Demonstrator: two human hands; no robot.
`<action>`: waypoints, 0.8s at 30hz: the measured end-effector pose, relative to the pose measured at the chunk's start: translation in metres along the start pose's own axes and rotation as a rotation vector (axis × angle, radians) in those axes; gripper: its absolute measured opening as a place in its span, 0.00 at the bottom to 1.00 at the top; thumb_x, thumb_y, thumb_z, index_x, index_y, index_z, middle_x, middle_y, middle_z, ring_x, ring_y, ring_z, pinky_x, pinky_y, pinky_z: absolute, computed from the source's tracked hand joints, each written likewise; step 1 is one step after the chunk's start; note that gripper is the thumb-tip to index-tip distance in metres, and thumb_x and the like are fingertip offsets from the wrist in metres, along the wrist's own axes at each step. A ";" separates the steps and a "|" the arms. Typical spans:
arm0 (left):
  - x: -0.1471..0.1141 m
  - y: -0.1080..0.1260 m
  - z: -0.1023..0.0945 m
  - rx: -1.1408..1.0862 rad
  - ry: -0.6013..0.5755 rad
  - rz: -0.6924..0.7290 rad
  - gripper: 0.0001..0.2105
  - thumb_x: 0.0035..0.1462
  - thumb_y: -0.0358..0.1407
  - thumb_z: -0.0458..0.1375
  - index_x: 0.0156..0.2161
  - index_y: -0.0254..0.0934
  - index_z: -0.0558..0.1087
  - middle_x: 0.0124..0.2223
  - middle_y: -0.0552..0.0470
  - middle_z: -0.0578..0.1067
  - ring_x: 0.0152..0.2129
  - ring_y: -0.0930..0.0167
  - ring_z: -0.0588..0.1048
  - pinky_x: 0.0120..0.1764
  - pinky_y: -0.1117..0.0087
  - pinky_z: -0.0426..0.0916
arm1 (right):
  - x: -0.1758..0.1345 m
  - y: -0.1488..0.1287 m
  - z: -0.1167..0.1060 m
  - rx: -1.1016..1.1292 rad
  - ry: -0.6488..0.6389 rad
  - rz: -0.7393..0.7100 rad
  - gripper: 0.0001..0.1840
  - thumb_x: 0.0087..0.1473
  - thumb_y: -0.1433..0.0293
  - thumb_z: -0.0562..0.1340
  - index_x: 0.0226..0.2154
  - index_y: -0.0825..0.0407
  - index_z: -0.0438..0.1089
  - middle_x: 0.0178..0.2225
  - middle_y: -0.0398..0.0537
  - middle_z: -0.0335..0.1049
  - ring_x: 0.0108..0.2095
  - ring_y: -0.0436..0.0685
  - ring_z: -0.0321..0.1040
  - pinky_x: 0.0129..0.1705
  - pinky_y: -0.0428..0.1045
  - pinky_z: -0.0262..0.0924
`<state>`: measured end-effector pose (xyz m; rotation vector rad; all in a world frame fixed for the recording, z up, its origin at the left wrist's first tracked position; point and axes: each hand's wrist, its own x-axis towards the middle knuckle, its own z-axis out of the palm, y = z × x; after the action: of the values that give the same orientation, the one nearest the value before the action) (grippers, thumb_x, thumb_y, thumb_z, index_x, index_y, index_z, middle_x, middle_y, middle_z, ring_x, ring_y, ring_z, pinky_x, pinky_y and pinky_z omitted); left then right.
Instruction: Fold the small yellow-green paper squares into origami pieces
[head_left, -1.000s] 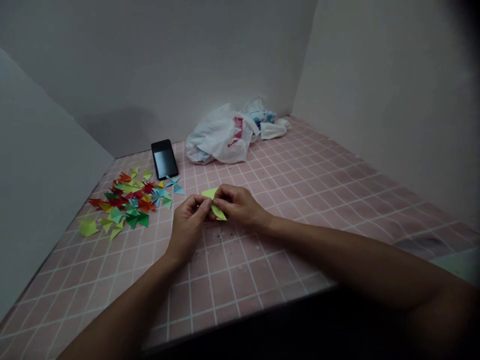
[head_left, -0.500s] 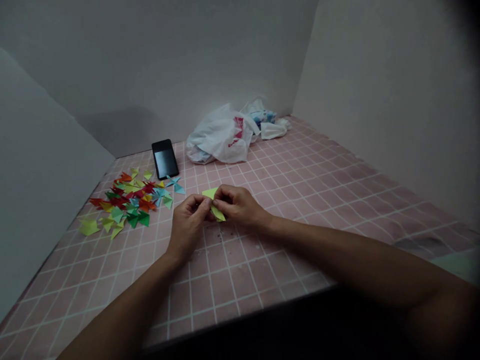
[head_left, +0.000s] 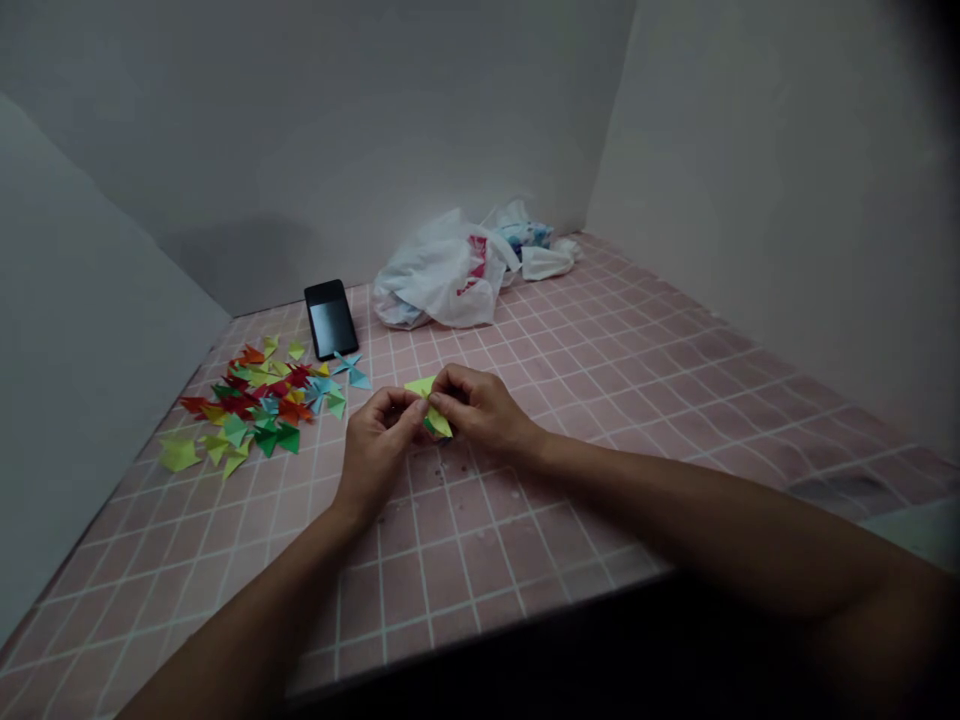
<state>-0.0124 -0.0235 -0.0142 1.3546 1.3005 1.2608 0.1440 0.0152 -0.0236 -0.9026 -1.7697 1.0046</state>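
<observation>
A small folded piece of yellow-green paper [head_left: 437, 417] is held just above the tiled tabletop, between both hands. My left hand [head_left: 382, 440] pinches its left side between thumb and fingers. From the other side, my right hand [head_left: 480, 410] grips it with thumb and forefinger. One flat corner of the paper sticks out beyond the fingertips, and a pointed flap hangs toward me. Part of the paper is covered by the fingers. To the left of my left hand lies a loose pile of folded paper pieces [head_left: 259, 400] in red, orange, yellow, green and blue.
A black phone [head_left: 331, 325] lies behind the paper pile. Crumpled white plastic bags [head_left: 442, 275] rest at the back against the wall. The pink tabletop [head_left: 480, 560] with white grid lines is enclosed by pale walls at left, back and right.
The lower flap of the yellow-green paper has shifted slightly, and a darker green patch shows under it. Both hands stay in nearly the same place, still pinching the paper.
</observation>
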 end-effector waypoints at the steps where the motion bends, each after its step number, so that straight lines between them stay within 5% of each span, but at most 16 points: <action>1: 0.000 0.001 0.000 0.007 0.004 0.001 0.10 0.53 0.41 0.66 0.33 0.35 0.74 0.27 0.56 0.75 0.21 0.74 0.74 0.27 0.74 0.70 | 0.000 0.000 0.000 -0.003 0.007 -0.008 0.08 0.55 0.69 0.58 0.26 0.52 0.62 0.25 0.40 0.62 0.28 0.49 0.57 0.31 0.47 0.51; 24: 0.002 0.001 -0.001 0.033 -0.006 0.065 0.08 0.55 0.39 0.64 0.33 0.35 0.75 0.26 0.56 0.75 0.21 0.74 0.74 0.27 0.74 0.71 | -0.001 0.000 0.001 0.029 -0.012 0.014 0.10 0.57 0.66 0.59 0.26 0.52 0.62 0.24 0.40 0.62 0.27 0.49 0.57 0.30 0.46 0.51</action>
<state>-0.0133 -0.0216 -0.0124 1.4332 1.2875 1.2825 0.1434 0.0139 -0.0239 -0.8941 -1.7566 1.0436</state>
